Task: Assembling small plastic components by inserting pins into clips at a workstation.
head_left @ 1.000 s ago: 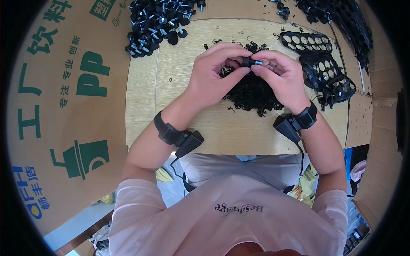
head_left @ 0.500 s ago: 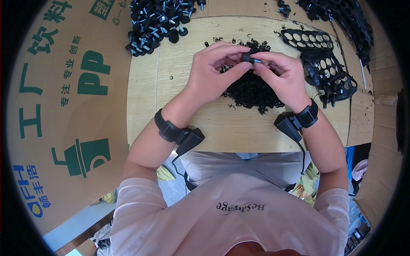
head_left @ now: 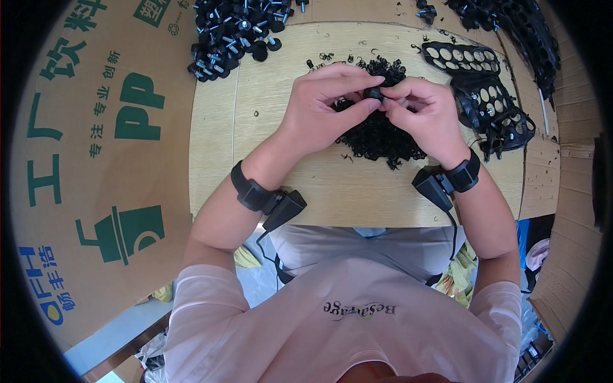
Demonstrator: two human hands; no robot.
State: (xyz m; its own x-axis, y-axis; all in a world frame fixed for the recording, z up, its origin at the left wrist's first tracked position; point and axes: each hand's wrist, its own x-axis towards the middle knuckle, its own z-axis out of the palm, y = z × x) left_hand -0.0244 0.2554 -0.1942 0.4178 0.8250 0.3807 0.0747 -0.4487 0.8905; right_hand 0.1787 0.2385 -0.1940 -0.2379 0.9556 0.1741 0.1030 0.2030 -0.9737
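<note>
Above the dark pile, my left hand (head_left: pixel 325 105) pinches the round black head of a black-headed bolt (head_left: pixel 374 94) between thumb and fingertips. My right hand (head_left: pixel 423 115) meets it from the other side, thumb and forefinger closed at the bolt's edge. Fingers cover its metal shank. Beneath both hands lies a heap of small black curled rings and trimmings (head_left: pixel 380 140). At the far left more black-headed bolts (head_left: pixel 236 38) are piled, several with silvery shanks showing.
Black perforated sheets (head_left: pixel 488 96) with round holes lie at the right of the pale tabletop (head_left: pixel 306 185). More black sheet material (head_left: pixel 530 45) is bunched at the far right corner. A tall printed cardboard panel (head_left: pixel 102 179) stands at the left. Both wrists carry strapped devices with cables.
The bolt's silvery shank showed between my hands before; now my right fingers hide it. The bolt has turned and shifted slightly right, and my right fingertips have closed in on its head.
</note>
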